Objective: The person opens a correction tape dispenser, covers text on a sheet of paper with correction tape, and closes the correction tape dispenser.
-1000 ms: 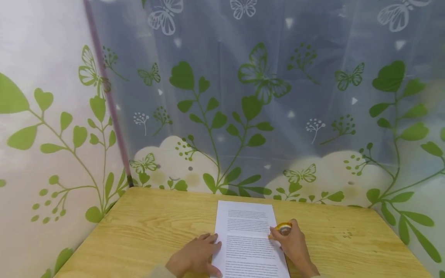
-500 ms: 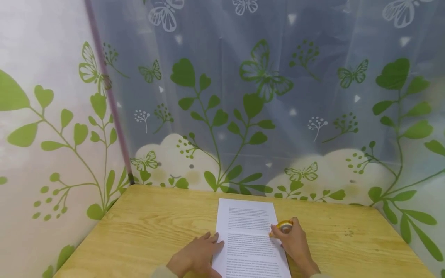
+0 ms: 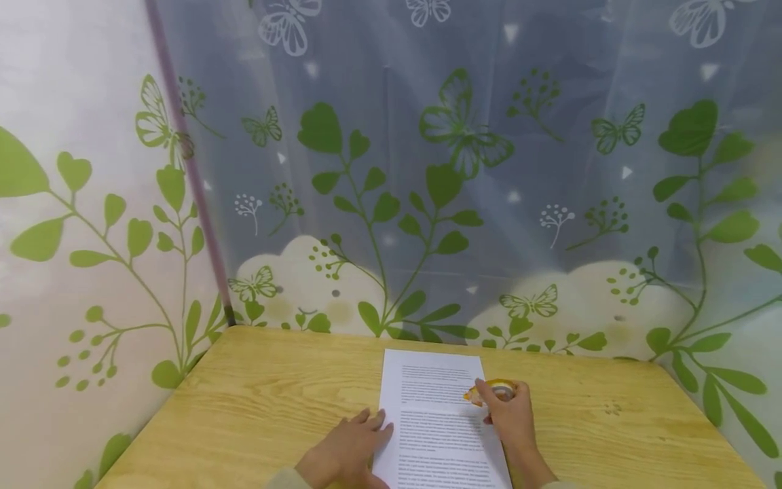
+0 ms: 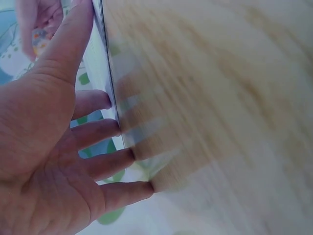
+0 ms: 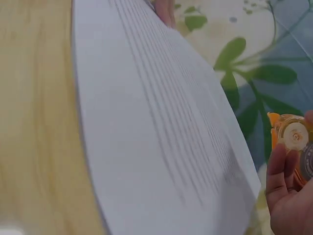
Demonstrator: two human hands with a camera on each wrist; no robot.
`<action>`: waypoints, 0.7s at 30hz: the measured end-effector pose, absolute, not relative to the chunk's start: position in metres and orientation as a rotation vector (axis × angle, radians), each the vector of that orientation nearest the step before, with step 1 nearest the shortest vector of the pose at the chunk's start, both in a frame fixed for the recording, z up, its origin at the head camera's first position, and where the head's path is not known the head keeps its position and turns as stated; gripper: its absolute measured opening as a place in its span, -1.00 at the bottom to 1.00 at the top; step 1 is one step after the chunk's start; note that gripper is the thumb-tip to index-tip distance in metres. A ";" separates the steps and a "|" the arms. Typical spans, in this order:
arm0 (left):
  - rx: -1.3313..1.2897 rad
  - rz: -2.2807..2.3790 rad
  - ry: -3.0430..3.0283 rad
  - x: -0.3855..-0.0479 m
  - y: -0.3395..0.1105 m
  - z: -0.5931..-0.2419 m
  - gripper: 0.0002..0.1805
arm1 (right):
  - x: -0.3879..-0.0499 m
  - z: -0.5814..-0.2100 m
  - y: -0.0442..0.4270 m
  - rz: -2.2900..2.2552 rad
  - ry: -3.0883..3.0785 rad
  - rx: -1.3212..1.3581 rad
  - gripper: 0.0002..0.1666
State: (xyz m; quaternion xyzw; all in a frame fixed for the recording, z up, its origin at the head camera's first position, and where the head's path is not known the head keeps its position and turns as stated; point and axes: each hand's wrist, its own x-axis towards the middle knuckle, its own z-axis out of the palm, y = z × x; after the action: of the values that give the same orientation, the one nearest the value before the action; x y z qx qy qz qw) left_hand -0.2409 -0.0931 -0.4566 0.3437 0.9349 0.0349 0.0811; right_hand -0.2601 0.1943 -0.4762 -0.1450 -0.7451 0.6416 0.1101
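Note:
Printed paper point(image 3: 436, 435) lies on the wooden table, its long sides pointing away from the person. My left hand point(image 3: 349, 449) rests at its left edge with fingers spread; in the left wrist view the fingers of that hand point(image 4: 54, 142) reach along the edge of the sheet. Over the right edge of the paper, my right hand point(image 3: 512, 421) grips an orange, see-through tape dispenser point(image 3: 501, 390). The right wrist view shows the dispenser point(image 5: 296, 136) raised off the sheet, pinched by the fingers of the right hand point(image 5: 291, 200). Lines of text cover the page.
The wooden table point(image 3: 611, 421) extends to both sides of the paper. Behind it hangs a curtain point(image 3: 391, 204) printed with leaves and butterflies, and another patterned sheet point(image 3: 73, 305) stands along the left side.
The right hand has turned the dispenser, and its orange tip has shifted slightly up and left from the paper's right edge. The left hand stays in place.

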 end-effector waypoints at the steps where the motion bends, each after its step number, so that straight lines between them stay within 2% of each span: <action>1: 1.025 0.106 2.795 -0.241 -0.093 -0.457 0.05 | -0.260 -0.475 0.187 1.907 -2.175 -0.418 -0.03; 10: 1.074 0.071 2.853 -0.237 -0.093 -0.457 0.04 | -0.262 -0.486 0.120 1.886 -2.244 -0.308 -0.34; 16: 1.119 0.046 2.866 -0.237 -0.094 -0.458 0.03 | -0.270 -0.494 0.098 1.740 -2.313 -0.393 -0.30; 21: 1.082 0.051 2.848 -0.236 -0.095 -0.458 0.02 | -0.273 -0.495 0.090 1.753 -2.293 -0.364 -0.30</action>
State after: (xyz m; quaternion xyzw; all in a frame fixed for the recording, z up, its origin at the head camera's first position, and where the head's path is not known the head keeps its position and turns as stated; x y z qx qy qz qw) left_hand -0.2364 -0.0952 -0.4579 0.3547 0.9336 0.0167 0.0473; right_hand -0.2730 0.0898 -0.4947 -0.1244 -0.7830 0.5984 0.1159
